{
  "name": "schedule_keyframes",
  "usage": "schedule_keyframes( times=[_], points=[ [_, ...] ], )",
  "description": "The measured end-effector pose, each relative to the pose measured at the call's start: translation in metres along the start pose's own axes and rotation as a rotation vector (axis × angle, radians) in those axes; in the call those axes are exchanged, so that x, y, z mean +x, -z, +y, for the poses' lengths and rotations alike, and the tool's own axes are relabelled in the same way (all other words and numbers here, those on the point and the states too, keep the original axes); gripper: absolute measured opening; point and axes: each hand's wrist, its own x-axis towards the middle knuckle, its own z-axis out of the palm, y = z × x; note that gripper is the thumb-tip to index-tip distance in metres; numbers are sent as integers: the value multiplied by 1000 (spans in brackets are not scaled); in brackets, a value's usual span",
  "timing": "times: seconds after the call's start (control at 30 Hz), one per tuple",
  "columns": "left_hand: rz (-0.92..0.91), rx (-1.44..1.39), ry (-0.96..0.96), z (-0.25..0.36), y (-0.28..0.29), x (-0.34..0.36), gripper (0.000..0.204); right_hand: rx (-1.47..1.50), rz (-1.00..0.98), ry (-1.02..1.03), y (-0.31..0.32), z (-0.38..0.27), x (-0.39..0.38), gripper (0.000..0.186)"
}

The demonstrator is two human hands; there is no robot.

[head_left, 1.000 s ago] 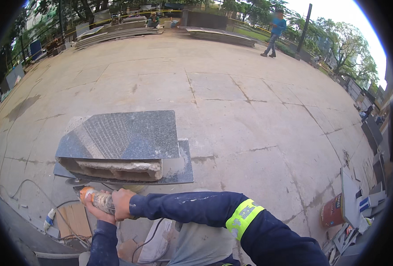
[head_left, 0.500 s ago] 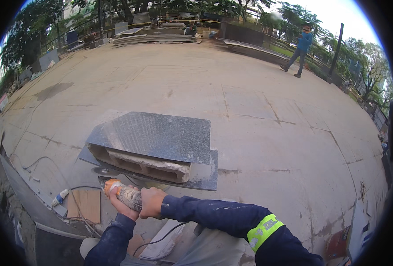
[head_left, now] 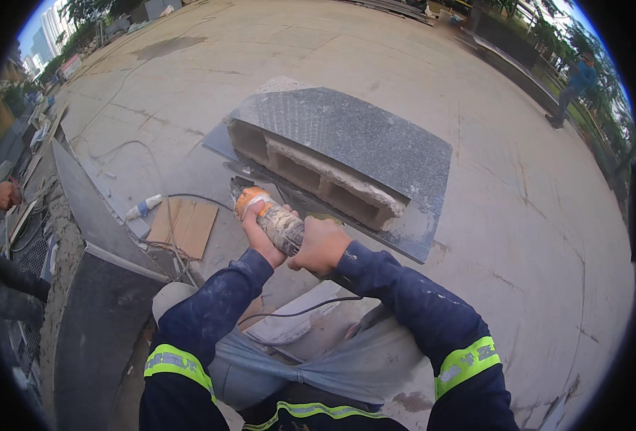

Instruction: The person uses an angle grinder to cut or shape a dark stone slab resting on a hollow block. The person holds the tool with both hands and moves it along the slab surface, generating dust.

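Both my hands hold an angle grinder [head_left: 280,227] with an orange head and a dusty, worn body. My left hand [head_left: 259,233] wraps around the body just behind the orange part. Farther back, my right hand [head_left: 323,246] grips the rear end. The grinder's head points away and left, close to the near left edge of a grey granite slab [head_left: 361,140] with a cut-off corner. That slab rests on a hollow concrete block [head_left: 300,174], which stands on a second dark slab [head_left: 420,244]. The disc is hard to make out; I cannot tell whether it touches stone.
A power cable [head_left: 310,310] crosses near my knees. A blue-and-white plug connector [head_left: 144,207] lies beside a brown board [head_left: 188,226]. Dark curved panels [head_left: 109,323] stand at left, beyond which another person's hand [head_left: 6,194] shows. Someone in blue [head_left: 576,86] is at far right.
My view has tilted down and turned left, so slab and grinder appear higher and farther right. Another person's hand has come into view at left. My two-handed grip stays the same.
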Motion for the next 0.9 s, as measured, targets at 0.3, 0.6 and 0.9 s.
schedule_keyframes(
  times=[0.3, 0.6, 0.9],
  points=[
    [-8, -61, 55, 6, -4, 8, 50, -74, 20, -29, -5, -3, 20, 65],
    [-16, -35, 9, 3, -2, 13, 54, -59, 25, -29, -5, -2, 22, 67],
    [-24, -37, 2, -4, -7, -2, 52, -76, 38, 9, -6, 2, 9, 63]
  ],
)
